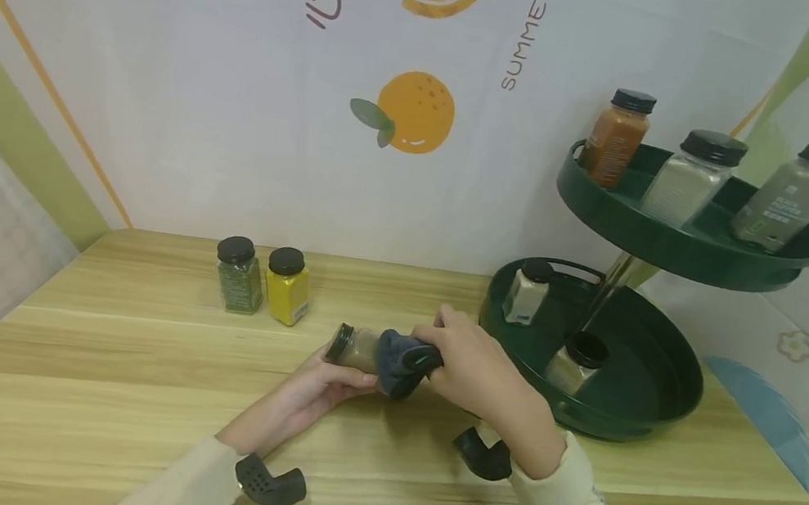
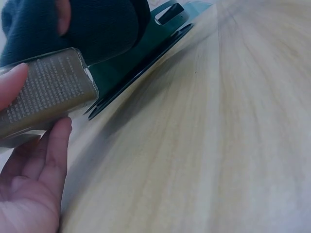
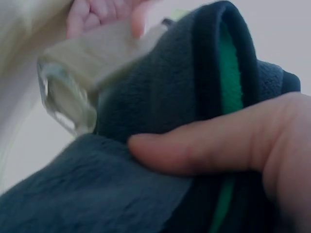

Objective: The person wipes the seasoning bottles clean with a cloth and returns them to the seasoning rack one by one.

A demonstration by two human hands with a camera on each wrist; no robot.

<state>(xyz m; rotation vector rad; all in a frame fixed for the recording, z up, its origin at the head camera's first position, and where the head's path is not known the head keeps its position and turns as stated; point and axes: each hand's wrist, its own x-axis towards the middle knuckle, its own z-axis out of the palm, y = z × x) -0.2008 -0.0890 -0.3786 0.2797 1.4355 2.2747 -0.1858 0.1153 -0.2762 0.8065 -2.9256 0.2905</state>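
My left hand (image 1: 319, 388) holds a spice jar (image 1: 362, 350) on its side over the table, its black lid toward the left. In the left wrist view the thumb and fingers pinch the clear jar (image 2: 48, 90), which has a brown-grey filling and small white print. My right hand (image 1: 463, 361) grips a dark blue-grey cloth (image 1: 397, 359) at the jar's base end. Up close in the right wrist view, the thumb presses on the folded cloth (image 3: 160, 92), which shows a green inner side. The jar's glass bottom (image 3: 65, 99) faces out beside it.
A green two-tier rack (image 1: 678, 396) stands at the right, with two jars on its lower tray and three on its upper tray (image 1: 686, 245). A green herb jar (image 1: 240, 280) and a yellow jar (image 1: 287, 289) stand at the back left of the wooden table (image 1: 102, 385).
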